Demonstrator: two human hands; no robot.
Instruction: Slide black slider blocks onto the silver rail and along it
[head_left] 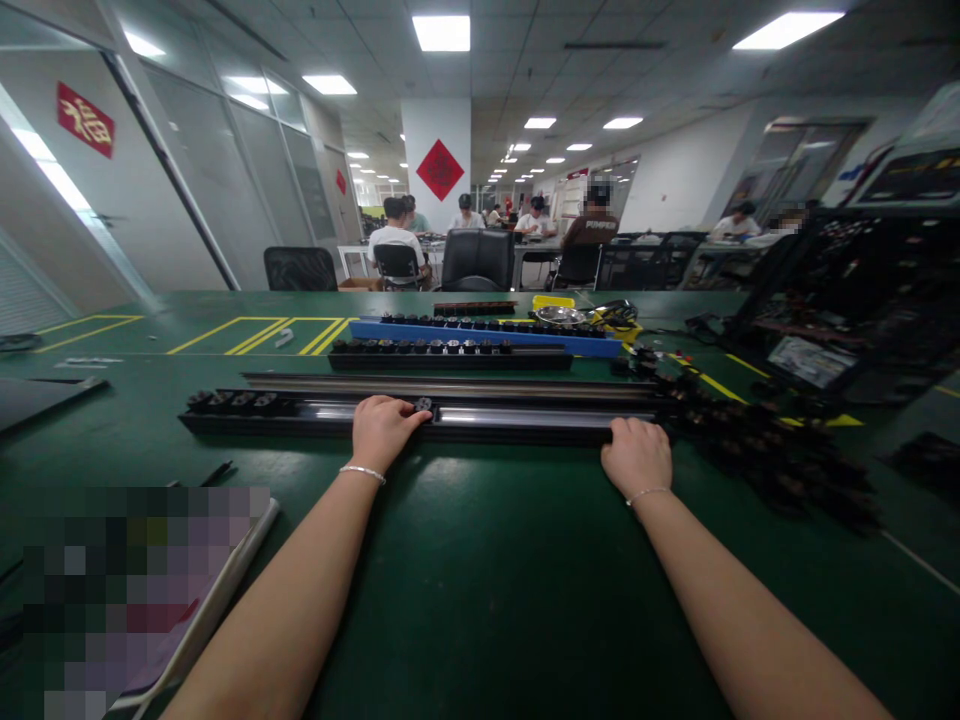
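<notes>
A long black rail (517,424) with a shiny groove lies crosswise on the green table in front of me. My left hand (382,430) is closed at the rail's middle, thumb and fingers on a small black socket module (424,404) set in the groove. Several like modules (244,400) sit at the rail's left end. Toward the right end, my right hand (637,455) is closed over the rail's near edge, its fingertips partly hidden. Just behind runs a second black rail (465,381).
Many loose black modules (780,450) are heaped at right. Farther back lie a black rail with modules (450,358), a blue strip (487,335) and a metal bowl (561,315). A dark rack (832,290) stands right; a blurred sheet (150,590) lies front left. People sit beyond.
</notes>
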